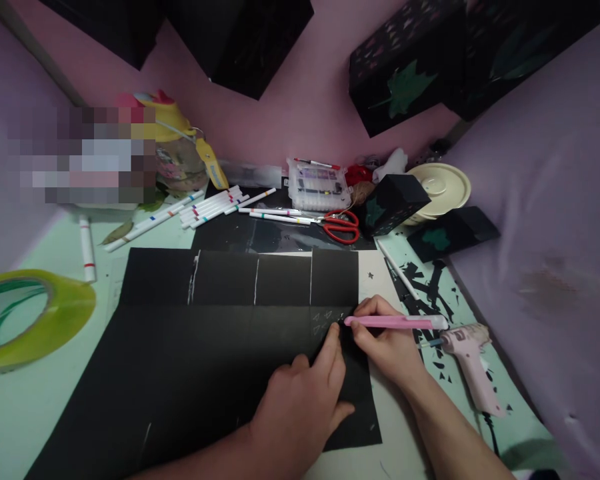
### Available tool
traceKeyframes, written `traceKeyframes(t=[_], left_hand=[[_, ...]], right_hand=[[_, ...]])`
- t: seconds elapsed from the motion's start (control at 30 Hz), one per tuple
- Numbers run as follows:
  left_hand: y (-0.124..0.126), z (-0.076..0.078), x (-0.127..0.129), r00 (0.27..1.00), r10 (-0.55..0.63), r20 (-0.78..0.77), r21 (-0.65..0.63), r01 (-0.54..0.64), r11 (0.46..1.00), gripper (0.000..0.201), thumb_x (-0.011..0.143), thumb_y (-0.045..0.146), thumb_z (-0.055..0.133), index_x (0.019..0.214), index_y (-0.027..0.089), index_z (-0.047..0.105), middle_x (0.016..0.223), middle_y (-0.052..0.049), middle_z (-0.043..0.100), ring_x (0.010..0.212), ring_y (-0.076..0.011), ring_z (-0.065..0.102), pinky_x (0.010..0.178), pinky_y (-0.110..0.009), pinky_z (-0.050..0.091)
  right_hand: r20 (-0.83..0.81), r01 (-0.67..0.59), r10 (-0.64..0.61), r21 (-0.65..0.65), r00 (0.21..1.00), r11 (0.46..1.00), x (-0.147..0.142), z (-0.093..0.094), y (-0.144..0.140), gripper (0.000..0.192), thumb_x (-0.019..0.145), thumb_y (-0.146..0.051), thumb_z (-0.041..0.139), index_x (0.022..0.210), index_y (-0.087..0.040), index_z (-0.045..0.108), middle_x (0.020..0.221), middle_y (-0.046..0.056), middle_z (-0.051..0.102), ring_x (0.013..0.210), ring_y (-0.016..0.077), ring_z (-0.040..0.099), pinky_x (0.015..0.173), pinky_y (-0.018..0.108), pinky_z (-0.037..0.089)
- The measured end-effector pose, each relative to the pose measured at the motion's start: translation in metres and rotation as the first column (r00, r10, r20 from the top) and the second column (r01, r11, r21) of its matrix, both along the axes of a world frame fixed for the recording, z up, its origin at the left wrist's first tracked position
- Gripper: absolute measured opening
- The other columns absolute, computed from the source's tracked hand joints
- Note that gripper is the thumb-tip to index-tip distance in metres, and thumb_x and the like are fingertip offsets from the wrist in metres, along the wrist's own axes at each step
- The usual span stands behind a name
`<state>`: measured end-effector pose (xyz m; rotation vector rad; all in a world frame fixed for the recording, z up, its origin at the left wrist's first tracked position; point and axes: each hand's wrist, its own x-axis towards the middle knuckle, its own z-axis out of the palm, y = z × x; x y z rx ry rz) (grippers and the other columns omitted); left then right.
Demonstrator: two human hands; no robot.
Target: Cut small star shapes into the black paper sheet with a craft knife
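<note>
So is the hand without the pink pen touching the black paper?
Touching. The head view shows the left hand lying flat on the black paper, its fingertips pressed down beside the tip of the pink pen held by the right hand.

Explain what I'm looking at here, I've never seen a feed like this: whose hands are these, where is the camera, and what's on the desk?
This is one picture from a camera worn on a person's head, looking down at their own bare hands. The left hand presses flat on a sheet of black paper. The right hand holds a pink craft knife, its tip at small triangles marked on the paper. Nearby lie white markers, red scissors, a green tape roll, a pink glue gun and black paper scraps.
</note>
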<state>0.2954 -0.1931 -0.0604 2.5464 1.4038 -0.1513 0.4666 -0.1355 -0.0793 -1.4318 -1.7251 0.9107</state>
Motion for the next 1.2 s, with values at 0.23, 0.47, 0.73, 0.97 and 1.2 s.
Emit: traceKeyframes(t=[0.23,0.47,0.73,0.97,1.2], left_hand=[[-0.0008,-0.0004,-0.0006,1.0,-0.002,0.0,0.015,0.002,1.0,0.068,0.081,0.061,0.058,0.138,0.024,0.05,0.157,-0.004,0.022,0.068,-0.017,0.064,0.053,-0.032,0.058],[-0.0008,-0.0011,0.0,1.0,0.002,-0.006,0.022,-0.002,1.0,0.069,0.081,0.061,0.058,0.138,0.024,0.049,0.157,-0.003,0.023,0.068,-0.0169,0.064,0.053,-0.032,0.058],[-0.0004,-0.0032,0.0001,1.0,-0.007,-0.008,0.023,0.007,1.0,0.068,0.082,0.062,0.056,0.138,0.024,0.05,0.157,-0.003,0.022,0.068,-0.0177,0.064,0.052,-0.032,0.058],[-0.0004,-0.0035,-0.001,1.0,-0.007,-0.005,0.023,0.007,1.0,0.068,0.081,0.062,0.057,0.137,0.023,0.051,0.157,-0.002,0.021,0.066,-0.0169,0.063,0.051,-0.031,0.057],[-0.0015,-0.005,-0.0004,1.0,-0.009,-0.011,0.035,0.01,0.999,0.068,0.082,0.062,0.055,0.137,0.023,0.051,0.157,-0.003,0.02,0.067,-0.0167,0.063,0.051,-0.031,0.057]], right_hand=[[-0.029,-0.021,0.021,-0.011,0.999,1.0,0.0018,-0.0016,-0.0001,0.011,0.082,-0.019,0.06,0.075,-0.022,0.051,0.073,0.001,0.059,0.068,0.0167,0.056,0.061,0.029,0.044],[-0.044,-0.029,0.028,-0.04,0.999,0.999,0.0012,0.0,-0.0003,0.011,0.082,-0.019,0.06,0.074,-0.021,0.052,0.072,0.001,0.059,0.066,0.0161,0.055,0.059,0.028,0.043],[-0.011,-0.03,0.03,-0.033,0.999,0.999,0.0003,0.0014,0.0008,0.01,0.081,-0.02,0.06,0.074,-0.021,0.053,0.072,0.001,0.06,0.065,0.0159,0.055,0.057,0.027,0.043],[-0.014,-0.027,0.027,-0.035,1.0,0.999,0.002,0.0007,0.0004,0.01,0.081,-0.02,0.06,0.075,-0.021,0.053,0.073,0.001,0.061,0.068,0.0164,0.057,0.06,0.028,0.044],[-0.012,-0.022,0.022,-0.044,1.0,0.999,0.0005,0.0015,0.0009,0.011,0.079,-0.019,0.061,0.072,-0.021,0.053,0.07,0.001,0.06,0.064,0.0156,0.055,0.057,0.027,0.043]])
